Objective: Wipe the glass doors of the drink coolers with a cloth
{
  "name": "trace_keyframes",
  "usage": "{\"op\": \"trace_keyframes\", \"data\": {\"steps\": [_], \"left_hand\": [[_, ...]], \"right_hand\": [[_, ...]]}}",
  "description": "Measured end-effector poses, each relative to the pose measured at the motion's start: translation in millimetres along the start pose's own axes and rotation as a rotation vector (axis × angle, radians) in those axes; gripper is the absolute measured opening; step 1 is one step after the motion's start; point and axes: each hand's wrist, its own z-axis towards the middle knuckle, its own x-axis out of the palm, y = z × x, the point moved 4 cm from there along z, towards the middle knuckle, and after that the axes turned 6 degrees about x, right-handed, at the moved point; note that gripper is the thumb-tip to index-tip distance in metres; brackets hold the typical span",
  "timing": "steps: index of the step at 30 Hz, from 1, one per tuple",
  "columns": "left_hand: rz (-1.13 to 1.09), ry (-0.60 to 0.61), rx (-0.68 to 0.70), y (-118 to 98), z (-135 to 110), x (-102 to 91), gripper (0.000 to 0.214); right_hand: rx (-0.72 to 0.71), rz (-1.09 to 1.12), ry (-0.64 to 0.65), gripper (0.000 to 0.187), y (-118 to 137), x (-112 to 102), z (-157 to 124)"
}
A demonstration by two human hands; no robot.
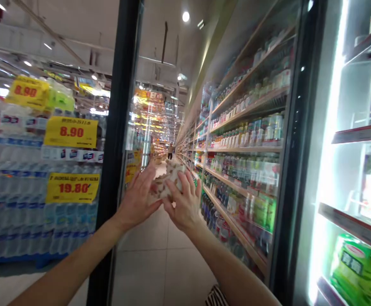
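Note:
A light cloth with brown patches (pixel 172 175) is pressed against the glass pane of a cooler door (pixel 172 238). My right hand (pixel 185 202) lies over the cloth's right and lower part, fingers bent and spread across it, holding it to the glass. Beside the cloth's left edge, my left hand (pixel 139 197) has its fingers stretched out and its thumb reaching toward the right thumb. Whether the left palm rests on the glass or on the cloth's edge I cannot tell. Reflections blur the fingertips and the cloth's outline.
The door's dark frame (pixel 112 140) stands at left. On the right, lit cooler shelves (pixel 361 132) hold bottles and a green pack (pixel 358 270). Stacked water bottles (pixel 16 212) with yellow price signs (pixel 70 132) are beyond the frame. A distant person (pixel 170 151) appears in the glass.

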Motion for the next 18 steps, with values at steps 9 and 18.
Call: {"op": "trace_keyframes", "data": {"steps": [9, 18], "left_hand": [[-0.084, -0.064, -0.089, -2, -12, -1.6, 0.075], [0.179, -0.086, -0.058, -14, 16, 17.8, 0.066]], "right_hand": [[0.016, -0.126, -0.184, 0.014, -22, 11, 15], [0.402, -0.345, -0.523, 0.042, -167, -64, 35]]}}
